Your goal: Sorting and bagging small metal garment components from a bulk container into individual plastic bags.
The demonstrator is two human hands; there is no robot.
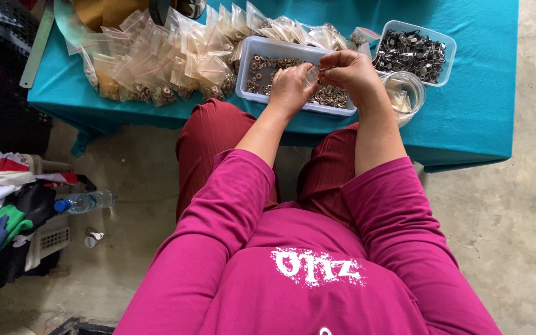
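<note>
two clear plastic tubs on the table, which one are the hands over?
The nearer tub, holding small round metal rings. Both the left hand and right hand work above it. The other tub, at right, holds darker metal clips.

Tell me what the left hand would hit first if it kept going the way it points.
Probably the small metal rings in the clear tray: the left hand points up-table over it, though height is unclear.

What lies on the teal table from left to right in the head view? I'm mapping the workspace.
Pile of small filled plastic bags → tray of metal rings → glass jar → tub of dark metal clips.
</note>
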